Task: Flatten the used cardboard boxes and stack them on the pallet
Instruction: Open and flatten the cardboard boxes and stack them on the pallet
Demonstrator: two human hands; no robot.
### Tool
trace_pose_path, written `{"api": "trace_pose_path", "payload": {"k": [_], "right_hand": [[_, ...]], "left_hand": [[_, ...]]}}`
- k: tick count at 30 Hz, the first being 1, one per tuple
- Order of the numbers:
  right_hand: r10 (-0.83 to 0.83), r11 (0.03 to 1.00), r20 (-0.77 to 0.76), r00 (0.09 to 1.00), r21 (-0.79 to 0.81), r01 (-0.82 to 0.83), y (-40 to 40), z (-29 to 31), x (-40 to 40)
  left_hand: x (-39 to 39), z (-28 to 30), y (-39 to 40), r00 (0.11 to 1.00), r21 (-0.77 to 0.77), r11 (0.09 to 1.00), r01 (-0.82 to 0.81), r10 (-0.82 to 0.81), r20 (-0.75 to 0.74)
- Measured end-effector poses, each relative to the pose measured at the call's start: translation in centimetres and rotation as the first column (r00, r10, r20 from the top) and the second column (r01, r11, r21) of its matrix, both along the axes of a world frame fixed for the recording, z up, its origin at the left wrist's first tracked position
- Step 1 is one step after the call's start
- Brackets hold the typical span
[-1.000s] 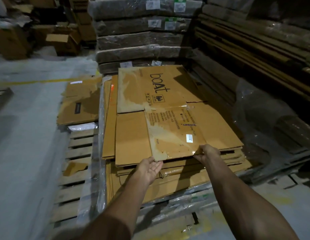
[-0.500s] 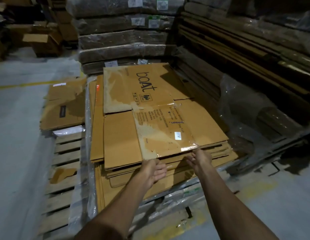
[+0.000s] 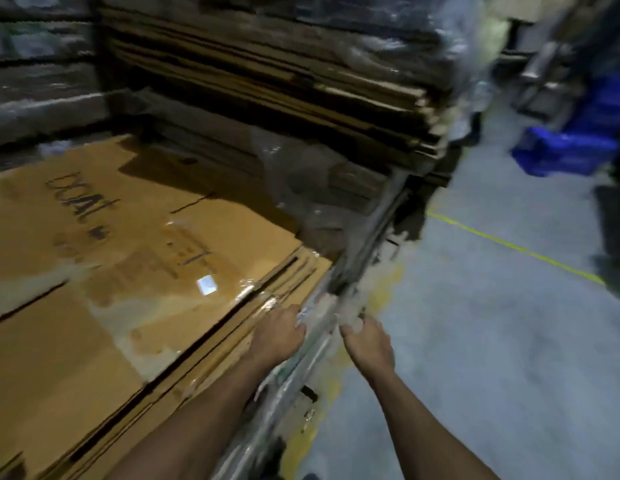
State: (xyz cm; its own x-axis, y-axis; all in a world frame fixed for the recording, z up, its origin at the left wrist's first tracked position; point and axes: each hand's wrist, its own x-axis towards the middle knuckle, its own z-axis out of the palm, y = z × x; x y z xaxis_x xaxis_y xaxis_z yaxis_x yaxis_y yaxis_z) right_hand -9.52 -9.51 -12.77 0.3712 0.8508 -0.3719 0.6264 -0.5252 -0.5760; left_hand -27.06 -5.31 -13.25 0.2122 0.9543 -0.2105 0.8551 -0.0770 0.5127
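The flattened box with the dark printed lettering lies face up as the top sheet of the cardboard stack, which serves as the landmark here; it sits square enough on the sheets below, its taped seam glinting near the stack's near edge. By the look of it this sheet is already laid, and the stack holds many flat layers under it, so a good part of the work appears done; how many boxes remain to flatten cannot be seen.

At the stack's near corner the left hand rests against the edge of the layers, fingers bent over the side; whether it holds a sheet or only touches is too blurred to tell. The right hand hangs just off that corner, over loose clear plastic wrap, fingers curled downward, and I cannot tell if it grips anything.

Behind the stack stands a taller wrapped pile of board. Well beyond it, blue crates sit on the grey floor.
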Motion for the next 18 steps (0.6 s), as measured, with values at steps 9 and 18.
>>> {"api": "trace_pose_path", "payload": {"k": [9, 18], "right_hand": [[-0.391, 0.903, 0.274, 0.879, -0.068, 0.423, -16.7, -0.7, 4.5], [-0.787, 0.539, 0.319, 0.529, -0.063, 0.840, -36.3, 0.3, 4.4]], "left_hand": [[8.9, -1.5, -5.7, 0.737, -0.035, 0.766, 0.642, -0.629, -0.248], [17.8, 0.9, -20.4, 0.361, 0.049, 0.361, 0.931, -0.897, -0.257]]}}
